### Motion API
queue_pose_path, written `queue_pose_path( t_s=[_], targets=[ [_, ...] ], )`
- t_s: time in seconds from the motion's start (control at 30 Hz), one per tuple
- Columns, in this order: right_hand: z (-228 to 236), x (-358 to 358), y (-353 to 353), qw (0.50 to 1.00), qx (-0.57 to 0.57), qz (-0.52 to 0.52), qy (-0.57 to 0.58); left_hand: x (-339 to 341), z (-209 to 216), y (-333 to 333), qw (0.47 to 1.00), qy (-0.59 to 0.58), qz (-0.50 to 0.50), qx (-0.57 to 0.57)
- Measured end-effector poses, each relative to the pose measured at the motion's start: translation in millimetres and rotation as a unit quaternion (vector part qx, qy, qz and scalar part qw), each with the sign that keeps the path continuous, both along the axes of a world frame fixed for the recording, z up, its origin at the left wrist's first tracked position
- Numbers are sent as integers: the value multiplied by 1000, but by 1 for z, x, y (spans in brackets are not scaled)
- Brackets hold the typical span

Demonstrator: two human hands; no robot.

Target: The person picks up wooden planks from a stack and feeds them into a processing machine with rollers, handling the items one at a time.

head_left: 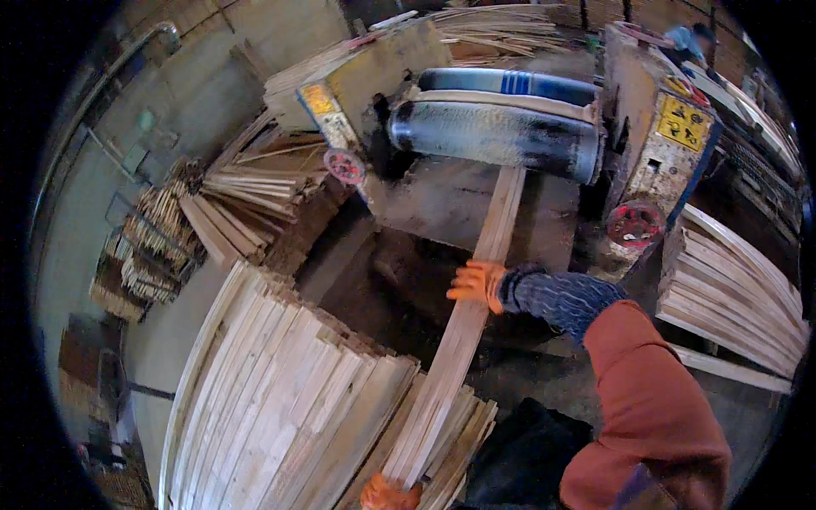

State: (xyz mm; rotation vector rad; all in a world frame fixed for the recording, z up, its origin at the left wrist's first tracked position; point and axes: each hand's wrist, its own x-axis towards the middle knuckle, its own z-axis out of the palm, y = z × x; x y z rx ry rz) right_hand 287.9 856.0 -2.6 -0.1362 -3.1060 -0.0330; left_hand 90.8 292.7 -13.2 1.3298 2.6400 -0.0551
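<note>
At the plank's near end is the left hand, in an orange glove and partly cut off by the lower edge; it touches that end, but whether its fingers close around it I cannot tell. The long wooden plank has lines running along it, grain or seams between strips. Left of the plank, close beside it, a broad stack of pale boards fans out; right of its near end lies dark cloth. The right arm reaches in from the right of the plank, in a rust-coloured sleeve and a dark knitted cuff. The right hand, also orange-gloved, lies across the plank's middle, fingers over its left edge; whether it grips underneath is hidden. Well to the right of the plank is another board stack. The plank's far end meets the underside of a large grey roller, with a red handwheel to the plank's left and a second red handwheel to its right. Beyond the plank and roller lie loose slats; far right of them is a person in blue.
</note>
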Motion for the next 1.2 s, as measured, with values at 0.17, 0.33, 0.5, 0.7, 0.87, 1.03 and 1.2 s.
queue_pose_path(
  t_s=[0.17,0.33,0.5,0.7,0.87,1.03,1.2],
  targets=[
    [-28,-47,-122,971,-39,215,97,42,36,103,997,-15,63,52],
    [-19,-76,-221,967,-92,215,105,56,29,141,983,-16,31,182],
    [-18,-49,-157,986,-79,143,-37,31,43,87,983,-53,-56,165],
    [-23,-29,-85,993,-21,113,3,-31,28,-94,994,-86,60,-14],
    [-8,-38,-87,1000,15,14,-8,-56,-16,-112,983,123,-133,-34],
    [-9,-65,-169,983,-39,179,0,14,49,9,995,14,65,-73],
    [-26,-91,-263,960,-86,243,109,28,12,68,983,0,32,180]
  ],
)
